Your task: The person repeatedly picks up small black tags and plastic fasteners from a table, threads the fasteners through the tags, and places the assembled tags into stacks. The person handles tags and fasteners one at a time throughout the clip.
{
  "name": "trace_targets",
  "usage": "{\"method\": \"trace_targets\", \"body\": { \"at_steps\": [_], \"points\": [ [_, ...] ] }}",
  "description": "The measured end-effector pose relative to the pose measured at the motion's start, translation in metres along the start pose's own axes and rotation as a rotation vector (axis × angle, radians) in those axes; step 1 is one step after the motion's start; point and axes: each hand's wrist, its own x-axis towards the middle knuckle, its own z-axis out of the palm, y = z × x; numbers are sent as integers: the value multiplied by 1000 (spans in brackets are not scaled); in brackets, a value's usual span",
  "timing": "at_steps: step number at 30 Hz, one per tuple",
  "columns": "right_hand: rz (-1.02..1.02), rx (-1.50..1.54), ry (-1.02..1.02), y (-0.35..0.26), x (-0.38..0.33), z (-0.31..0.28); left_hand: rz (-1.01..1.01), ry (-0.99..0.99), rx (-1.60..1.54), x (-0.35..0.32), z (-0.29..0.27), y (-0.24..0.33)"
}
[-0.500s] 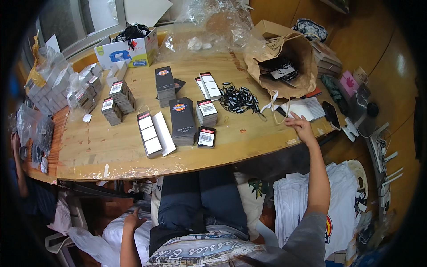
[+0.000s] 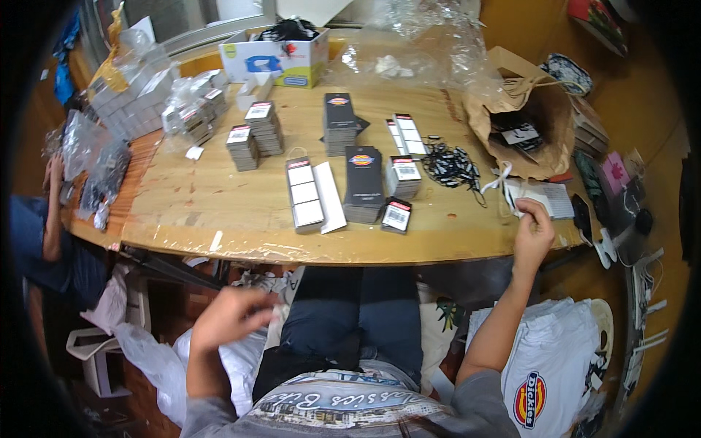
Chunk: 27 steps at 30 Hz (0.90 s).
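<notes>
My right hand point(image 2: 535, 232) is at the table's right front edge, fingers curled together beside an open notebook point(image 2: 549, 198). Whatever its fingertips hold, if anything, is too small to make out. A pale bag handle point(image 2: 502, 184) hangs close to those fingertips, from a brown paper bag point(image 2: 478, 120) lying with its mouth toward me. Smeared by motion, my left hand point(image 2: 234, 315) hovers in front of the table, above white cloth. Stacks of black hang tags point(image 2: 364, 179), white-panelled tags point(image 2: 305, 193) and small barcode tags point(image 2: 404, 175) stand on the table, with a heap of black tag strings point(image 2: 454, 164) alongside.
More barcode tag stacks point(image 2: 263, 128) stand left of centre, before a white box point(image 2: 241, 62) of black strings. Clear plastic point(image 2: 409, 44) covers the back. Wrapped bundles point(image 2: 193, 109) fill the left. A co-worker's arm point(image 2: 53, 212) is at far left. White shirts point(image 2: 562, 343) lie below right.
My left hand has risen from low beside my lap toward the table. My right hand's fingers, spread before, are now curled together. The whole view has shifted, with the table things further right.
</notes>
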Motion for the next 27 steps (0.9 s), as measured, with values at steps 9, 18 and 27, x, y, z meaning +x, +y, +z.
{"method": "trace_targets", "body": {
  "at_steps": [9, 18, 27],
  "points": [
    [-489, 141, -506, -105, 26, 86, 267, 487, 236, 124, -28, 39],
    [-317, 113, -648, -112, 22, 99, -71, 363, 376, 161, -43, -20],
    [-386, -253, -1202, -118, 73, 177, 147, 590, 257, 162, -31, -29]
  ]
}}
